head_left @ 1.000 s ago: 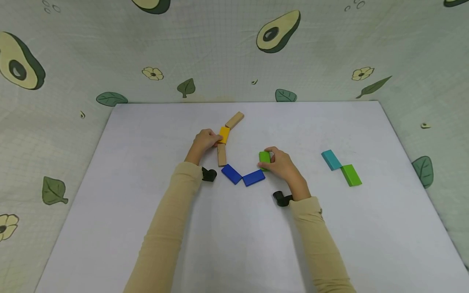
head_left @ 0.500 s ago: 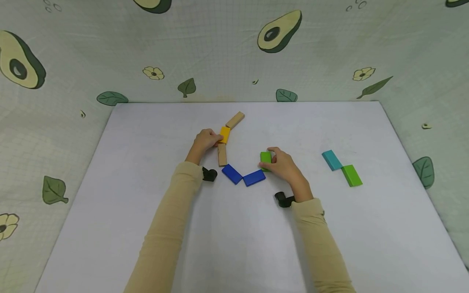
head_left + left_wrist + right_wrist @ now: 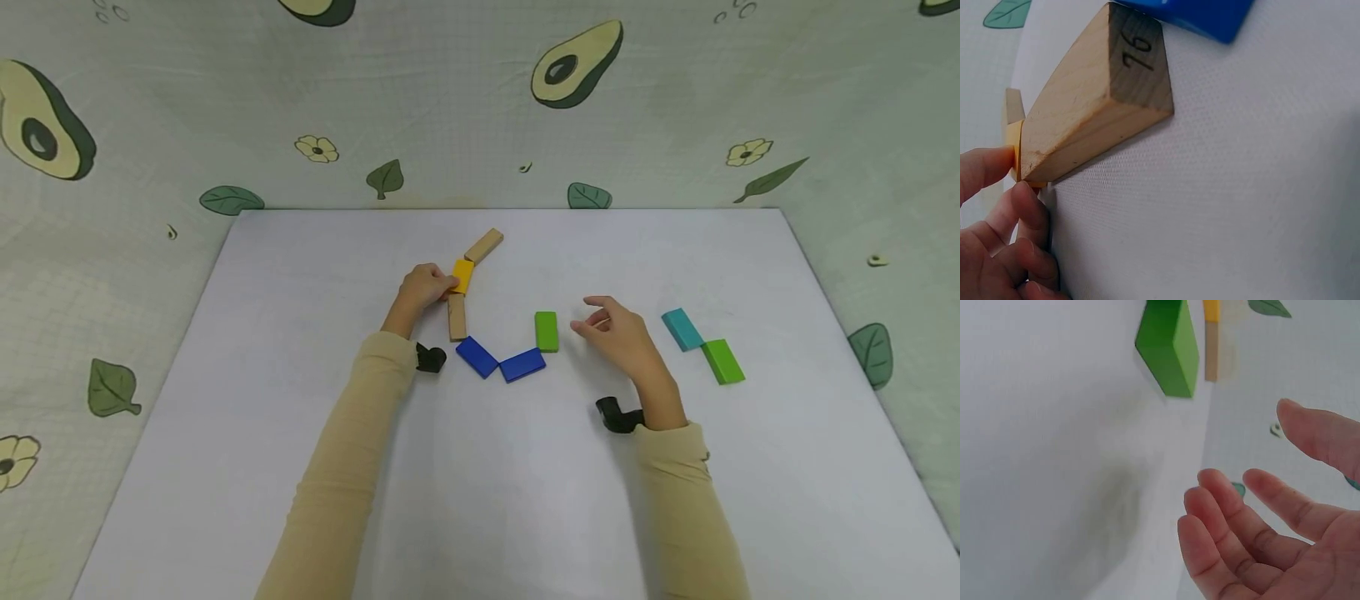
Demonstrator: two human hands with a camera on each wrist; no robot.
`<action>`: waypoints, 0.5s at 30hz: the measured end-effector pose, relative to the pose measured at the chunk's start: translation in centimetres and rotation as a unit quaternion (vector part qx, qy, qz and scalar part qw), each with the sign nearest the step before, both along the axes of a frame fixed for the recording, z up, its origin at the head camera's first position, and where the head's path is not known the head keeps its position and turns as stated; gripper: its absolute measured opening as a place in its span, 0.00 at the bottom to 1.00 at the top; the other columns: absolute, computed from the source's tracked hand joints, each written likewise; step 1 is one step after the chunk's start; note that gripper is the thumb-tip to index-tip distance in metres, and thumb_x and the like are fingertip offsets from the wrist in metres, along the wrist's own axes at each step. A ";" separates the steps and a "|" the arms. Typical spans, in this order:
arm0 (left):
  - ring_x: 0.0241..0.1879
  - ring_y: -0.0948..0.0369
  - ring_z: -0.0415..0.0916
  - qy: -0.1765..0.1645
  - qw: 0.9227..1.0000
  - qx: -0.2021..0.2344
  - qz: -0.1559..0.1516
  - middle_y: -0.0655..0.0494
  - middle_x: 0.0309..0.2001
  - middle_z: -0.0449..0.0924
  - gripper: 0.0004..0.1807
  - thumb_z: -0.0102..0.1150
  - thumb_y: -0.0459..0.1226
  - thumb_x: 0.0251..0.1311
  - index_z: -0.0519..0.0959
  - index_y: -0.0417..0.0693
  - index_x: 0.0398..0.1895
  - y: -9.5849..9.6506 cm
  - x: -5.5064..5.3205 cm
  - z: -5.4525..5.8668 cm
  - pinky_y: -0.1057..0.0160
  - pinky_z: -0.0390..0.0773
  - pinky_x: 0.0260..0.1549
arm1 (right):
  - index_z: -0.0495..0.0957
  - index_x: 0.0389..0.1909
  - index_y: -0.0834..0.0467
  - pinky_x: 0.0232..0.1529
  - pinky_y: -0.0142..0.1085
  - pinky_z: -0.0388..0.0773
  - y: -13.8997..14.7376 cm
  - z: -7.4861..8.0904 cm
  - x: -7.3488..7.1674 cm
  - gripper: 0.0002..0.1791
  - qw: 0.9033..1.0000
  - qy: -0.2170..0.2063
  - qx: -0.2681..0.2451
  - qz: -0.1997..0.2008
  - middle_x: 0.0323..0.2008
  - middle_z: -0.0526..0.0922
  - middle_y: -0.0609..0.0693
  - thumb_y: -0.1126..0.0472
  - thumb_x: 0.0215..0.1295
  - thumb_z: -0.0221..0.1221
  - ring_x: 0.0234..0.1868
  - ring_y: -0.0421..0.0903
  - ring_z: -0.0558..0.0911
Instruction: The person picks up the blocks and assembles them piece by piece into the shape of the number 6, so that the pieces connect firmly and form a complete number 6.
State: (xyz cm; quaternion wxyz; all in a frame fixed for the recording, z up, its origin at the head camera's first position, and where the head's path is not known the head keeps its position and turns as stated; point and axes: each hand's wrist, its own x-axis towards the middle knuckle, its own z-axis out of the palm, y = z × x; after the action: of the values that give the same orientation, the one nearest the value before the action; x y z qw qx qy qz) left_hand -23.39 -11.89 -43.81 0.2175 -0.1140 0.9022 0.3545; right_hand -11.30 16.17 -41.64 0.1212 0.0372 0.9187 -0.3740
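At the left of a curved row of blocks, my left hand (image 3: 423,287) pinches the yellow block (image 3: 462,276) at its near left side. In the left wrist view that block (image 3: 1015,140) is mostly hidden behind a plain wooden block (image 3: 1085,94) marked 76. My right hand (image 3: 615,333) is held apart from the row, its fingers loosely bent around nothing. Left of it lies a green block (image 3: 547,332), which touches the end of a blue block (image 3: 522,365). In the right wrist view the green block (image 3: 1169,350) stands beyond my spread fingers (image 3: 1210,550).
Another blue block (image 3: 477,357) joins the row to a wooden block (image 3: 457,317). A second wooden block (image 3: 483,247) tops the curve. To the right lie a teal block (image 3: 682,329) and a green block (image 3: 723,362), corner to corner. A patterned cloth (image 3: 450,100) borders the white tabletop (image 3: 480,500).
My right hand has let go of the green block and moved right, leaving it against the blue block. My left hand has stayed at the yellow block.
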 end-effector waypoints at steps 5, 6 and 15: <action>0.31 0.60 0.67 0.007 1.000 -0.001 -0.007 0.55 0.27 0.71 0.15 0.54 0.48 0.61 0.71 0.45 0.34 -0.1 0.0 0.0 0.68 0.63 0.29 | 0.61 0.64 0.63 0.54 0.53 0.68 2.3 0.8 0.6 0.31 0.999 0.042 -0.001 -0.016 0.54 0.71 0.65 0.49 0.67 0.52 0.55 0.60 0.70; 0.31 0.60 0.67 0.009 1.000 -0.002 -0.009 0.55 0.26 0.72 0.15 0.54 0.48 0.61 0.71 0.45 0.34 -0.1 0.0 0.0 0.68 0.63 0.29 | 0.62 0.64 0.64 0.55 0.54 0.67 2.8 0.9 0.7 0.30 0.999 0.051 0.002 -0.018 0.54 0.71 0.66 0.50 0.67 0.52 0.55 0.60 0.70; 0.32 0.60 0.68 0.011 1.000 -0.007 -0.015 0.55 0.27 0.72 0.15 0.55 0.48 0.61 0.71 0.45 0.33 -0.2 -0.3 -0.5 0.68 0.62 0.29 | 0.62 0.63 0.67 0.55 0.59 0.63 7.2 0.5 1.1 0.31 0.995 0.061 0.056 -0.051 0.59 0.63 0.71 0.52 0.66 0.54 0.58 0.67 0.64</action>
State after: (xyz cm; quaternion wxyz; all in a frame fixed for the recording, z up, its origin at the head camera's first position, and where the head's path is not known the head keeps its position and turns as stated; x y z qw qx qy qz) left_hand -23.66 -12.11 -44.32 0.2122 -0.0976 0.9086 0.3462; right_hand -10.17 23.32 -41.15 0.0436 0.0684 0.9408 -0.3290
